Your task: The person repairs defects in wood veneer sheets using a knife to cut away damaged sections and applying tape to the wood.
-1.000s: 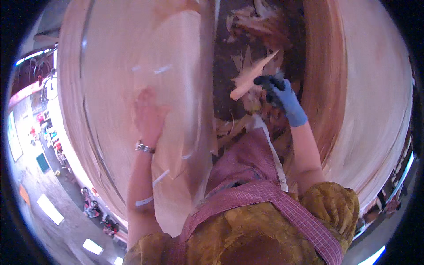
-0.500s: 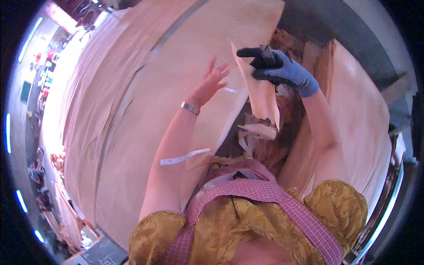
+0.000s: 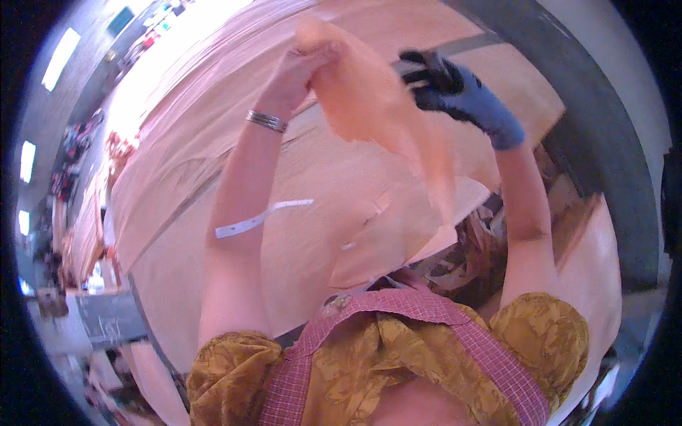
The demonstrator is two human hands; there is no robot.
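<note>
My bare left hand [image 3: 310, 65], with a metal watch band at its wrist, is closed on the upper end of a thin, torn piece of wood veneer [image 3: 373, 106]. The piece hangs down to the right, its lower end smeared by motion. Just right of it is my right hand [image 3: 451, 89] in a blue and black glove, fingers spread, seemingly apart from the veneer. A dark grey patch shows at the gloved fingers; I cannot make out what it is. Beneath both hands lie large veneer sheets [image 3: 234, 248].
A white strip [image 3: 245, 226] lies across my left forearm. Torn veneer scraps [image 3: 469, 259] are heaped in front of me to the right, beside another veneer stack [image 3: 593, 263]. A grey panel [image 3: 110, 316] stands at the lower left. Grey floor [image 3: 604, 177] runs along the right.
The veneer piece has passed from my right hand to my left, which was open before. My left hand has moved up and away. The view has turned, showing more of the sheets ahead.
</note>
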